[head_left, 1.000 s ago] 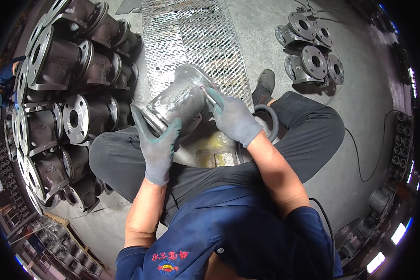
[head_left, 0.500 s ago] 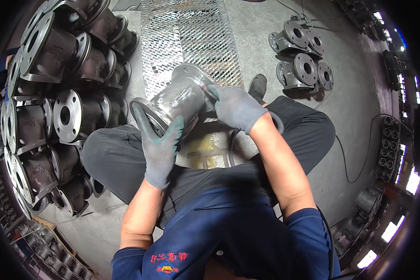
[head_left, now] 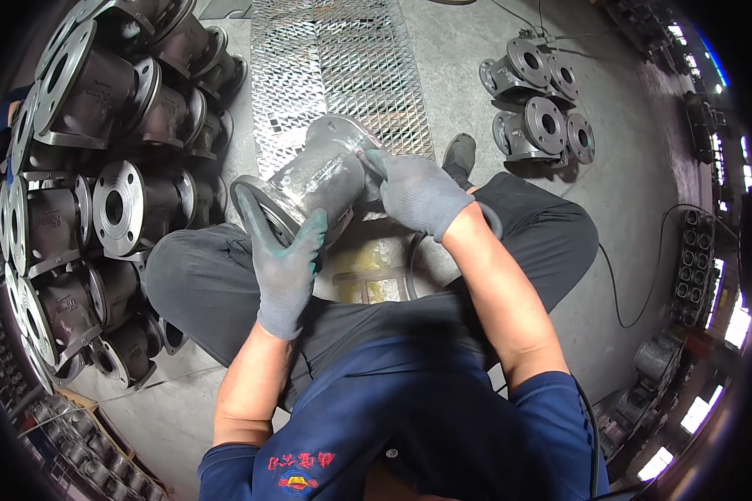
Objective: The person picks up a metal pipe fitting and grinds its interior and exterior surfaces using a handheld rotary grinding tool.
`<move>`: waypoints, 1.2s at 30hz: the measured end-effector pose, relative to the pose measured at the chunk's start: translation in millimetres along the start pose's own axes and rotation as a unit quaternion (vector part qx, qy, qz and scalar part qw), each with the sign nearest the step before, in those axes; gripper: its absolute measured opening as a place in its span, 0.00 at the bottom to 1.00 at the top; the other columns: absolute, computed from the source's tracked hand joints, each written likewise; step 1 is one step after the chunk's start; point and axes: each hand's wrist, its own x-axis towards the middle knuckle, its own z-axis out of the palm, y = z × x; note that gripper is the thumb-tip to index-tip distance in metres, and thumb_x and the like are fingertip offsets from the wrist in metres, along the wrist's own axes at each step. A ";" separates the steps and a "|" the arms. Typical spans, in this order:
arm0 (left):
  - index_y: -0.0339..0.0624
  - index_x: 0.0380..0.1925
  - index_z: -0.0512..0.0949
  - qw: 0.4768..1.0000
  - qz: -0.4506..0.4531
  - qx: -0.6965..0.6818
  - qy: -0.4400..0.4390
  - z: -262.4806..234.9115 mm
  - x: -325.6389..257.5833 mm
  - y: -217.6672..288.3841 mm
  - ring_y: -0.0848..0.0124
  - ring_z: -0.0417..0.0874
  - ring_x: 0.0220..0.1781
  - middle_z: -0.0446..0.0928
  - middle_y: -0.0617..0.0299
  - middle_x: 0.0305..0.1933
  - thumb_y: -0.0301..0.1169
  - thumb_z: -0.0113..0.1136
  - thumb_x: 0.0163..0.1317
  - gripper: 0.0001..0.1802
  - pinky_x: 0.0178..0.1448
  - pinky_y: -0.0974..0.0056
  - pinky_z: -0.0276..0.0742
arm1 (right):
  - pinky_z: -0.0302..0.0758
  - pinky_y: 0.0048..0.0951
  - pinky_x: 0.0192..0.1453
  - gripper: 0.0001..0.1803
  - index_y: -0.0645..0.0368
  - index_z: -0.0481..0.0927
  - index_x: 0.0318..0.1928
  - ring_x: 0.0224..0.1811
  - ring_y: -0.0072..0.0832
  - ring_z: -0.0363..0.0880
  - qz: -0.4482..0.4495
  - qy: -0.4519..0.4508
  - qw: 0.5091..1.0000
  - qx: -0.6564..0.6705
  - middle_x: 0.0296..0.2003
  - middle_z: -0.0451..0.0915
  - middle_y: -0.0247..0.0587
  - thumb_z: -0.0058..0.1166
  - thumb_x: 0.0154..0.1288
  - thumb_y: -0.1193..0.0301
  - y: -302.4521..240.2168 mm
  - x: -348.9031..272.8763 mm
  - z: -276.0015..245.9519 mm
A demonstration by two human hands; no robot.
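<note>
1. Between the person's bent legs [head_left: 205, 271], a grey flanged metal casting [head_left: 313, 185] is lying at a slant above a yellow-stained block [head_left: 376, 260], its far end pointing up and to the right.
2. The gloved left hand [head_left: 286, 267] is grasping the casting's near-left flange, its thumb spreading away from the fingers.
3. The gloved right hand [head_left: 426, 194] is gripping the casting's right side, close to the far flange; its fingers are partly hiding.
4. To the left, dark flanged castings [head_left: 99, 98] are standing stacked.
5. Beyond the held piece, a patterned metal sheet [head_left: 363, 71] is covering some floor [head_left: 459, 79]; farther right, a smaller casting group [head_left: 545, 127] is resting.
</note>
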 end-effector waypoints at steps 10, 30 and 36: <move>0.49 0.93 0.37 0.999 -0.002 0.030 -0.030 -6.5 4.1 -7.0 0.84 0.66 0.26 0.73 0.73 0.31 0.23 0.68 0.76 0.58 0.30 0.74 0.66 | 0.84 0.53 0.62 0.30 0.50 0.79 0.75 0.56 0.60 0.88 -0.012 0.027 0.999 0.024 0.53 0.89 0.62 0.52 0.74 0.75 18.8 -14.1 5.7; 0.27 0.88 0.31 0.924 0.125 0.348 -0.095 -8.5 -1.5 -6.5 0.53 0.46 0.95 0.42 0.32 0.93 0.32 0.83 0.51 0.79 0.92 0.56 0.50 | 0.83 0.53 0.64 0.33 0.51 0.69 0.82 0.57 0.62 0.86 0.051 0.069 0.986 0.145 0.55 0.86 0.65 0.52 0.79 0.74 30.2 -40.3 63.6; 0.27 0.89 0.36 0.896 0.236 0.370 -0.069 -20.2 10.6 -23.9 0.54 0.44 0.95 0.44 0.37 0.94 0.30 0.81 0.53 0.74 0.94 0.54 0.42 | 0.82 0.55 0.64 0.38 0.47 0.65 0.85 0.57 0.60 0.86 0.054 0.079 0.982 0.164 0.56 0.85 0.64 0.53 0.77 0.75 30.9 -29.9 83.3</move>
